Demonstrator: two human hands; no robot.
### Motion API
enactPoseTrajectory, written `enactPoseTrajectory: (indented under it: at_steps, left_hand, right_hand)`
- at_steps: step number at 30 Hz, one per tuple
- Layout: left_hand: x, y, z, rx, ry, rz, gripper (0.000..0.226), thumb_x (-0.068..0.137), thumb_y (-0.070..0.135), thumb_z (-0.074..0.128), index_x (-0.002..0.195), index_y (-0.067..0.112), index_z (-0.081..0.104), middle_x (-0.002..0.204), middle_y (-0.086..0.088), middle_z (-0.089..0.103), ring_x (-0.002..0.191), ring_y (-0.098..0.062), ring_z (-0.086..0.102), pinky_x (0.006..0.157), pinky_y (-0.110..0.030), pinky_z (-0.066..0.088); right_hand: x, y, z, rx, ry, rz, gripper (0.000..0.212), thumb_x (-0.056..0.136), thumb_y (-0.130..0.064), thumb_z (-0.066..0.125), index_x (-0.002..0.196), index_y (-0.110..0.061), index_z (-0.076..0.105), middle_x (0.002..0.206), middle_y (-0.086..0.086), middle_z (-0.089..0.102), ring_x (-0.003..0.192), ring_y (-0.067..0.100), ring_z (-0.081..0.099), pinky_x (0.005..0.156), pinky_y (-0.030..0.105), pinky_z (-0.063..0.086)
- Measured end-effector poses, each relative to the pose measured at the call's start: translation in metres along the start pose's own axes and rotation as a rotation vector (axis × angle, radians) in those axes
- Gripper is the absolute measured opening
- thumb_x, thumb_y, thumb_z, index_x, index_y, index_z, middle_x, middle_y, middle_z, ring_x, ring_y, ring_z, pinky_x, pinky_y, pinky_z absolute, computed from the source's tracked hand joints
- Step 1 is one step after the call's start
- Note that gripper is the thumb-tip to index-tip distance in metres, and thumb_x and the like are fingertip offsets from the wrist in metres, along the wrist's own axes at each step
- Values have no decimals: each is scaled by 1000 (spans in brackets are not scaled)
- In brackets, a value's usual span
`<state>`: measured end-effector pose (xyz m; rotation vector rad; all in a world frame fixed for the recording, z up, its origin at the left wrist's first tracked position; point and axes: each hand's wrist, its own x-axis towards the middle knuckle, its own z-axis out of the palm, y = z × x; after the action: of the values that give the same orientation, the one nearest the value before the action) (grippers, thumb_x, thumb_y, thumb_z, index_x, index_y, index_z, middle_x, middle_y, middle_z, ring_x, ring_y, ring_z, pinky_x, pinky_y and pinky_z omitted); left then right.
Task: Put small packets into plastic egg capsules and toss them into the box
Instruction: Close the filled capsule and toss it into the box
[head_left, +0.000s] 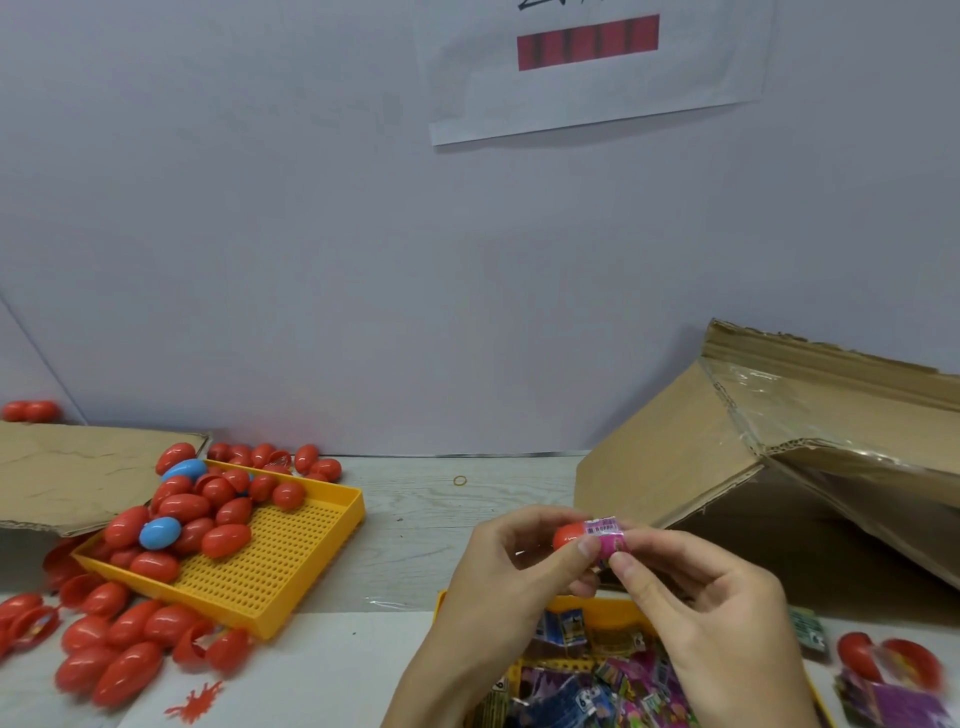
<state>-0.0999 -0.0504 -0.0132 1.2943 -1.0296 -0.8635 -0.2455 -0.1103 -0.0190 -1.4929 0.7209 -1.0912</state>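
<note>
A: What's nearest you?

B: The yellow tray of packets (613, 670) sits at the bottom edge, right under your wrists, heaped with small printed sachets. To its right, an opened red capsule (888, 665) lies on the tabletop (415, 519) with more packets beside it.

A: And your hands?

B: Your left hand (498, 577) has its grip curled round a red egg half (567, 535), thumb on top. Your right hand (701, 592) pinches a pink packet (608, 538) between thumb and forefinger, the packet touching the half's open mouth. Both are raised above the packet tray.

A: What's on the left?

B: Loose red capsules (114, 654) spread over the tabletop, and just beyond them a tilted yellow perforated tray (291, 561) holds more red ones and two blue capsules (160, 532). One of its edges lies under a cardboard flap (78, 467).

A: The box?

B: The cardboard box (779, 467) stands to your right, behind the hands, its flaps taped and its opening facing you. A rubber band (460, 480) lies farther back, near the wall (311, 260), where a paper sheet (592, 73) hangs.
</note>
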Motion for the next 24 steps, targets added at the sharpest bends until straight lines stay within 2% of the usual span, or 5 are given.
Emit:
enactPoseTrajectory:
  at_steps: [6,9,12,18,24]
  left_hand:
    - [-1,0,1,-20,-1,-23,24,82,26,76,105,22,76,104,-7,74,95,-22,72,80,-27,59]
    - [-1,0,3,-17,-23,-28,21,85,19,76,106,18,76,103,-4,75,97,-19,72,79,-27,59]
    - [-2,2,5,-2,-52,-24,21,83,21,77,104,18,76,99,-4,76,93,-18,73,76,-25,59]
    - [0,-2,3,82,-51,-18,32,68,37,86,97,26,77,96,-5,75,84,-23,73,75,-29,59]
    - [1,-7,3,209,-17,6,34,65,40,89,94,30,75,91,0,73,80,-19,70,76,-29,59]
  right_hand:
    - [0,0,1,69,27,20,23,74,1,74,87,-18,73,83,-2,76,81,9,72,63,12,53]
    - [1,2,1,79,81,23,30,70,-13,75,94,-23,63,87,-2,76,82,13,72,69,27,56]
    - [0,2,2,45,104,21,34,61,-28,75,93,-30,63,87,-2,76,83,16,72,74,38,55]
    - [1,5,1,-11,133,28,27,66,-16,80,86,-28,66,78,-2,75,76,11,71,71,37,57]
    - [2,5,-1,23,138,81,29,56,-30,77,82,-36,66,77,-1,75,75,13,72,66,34,57]
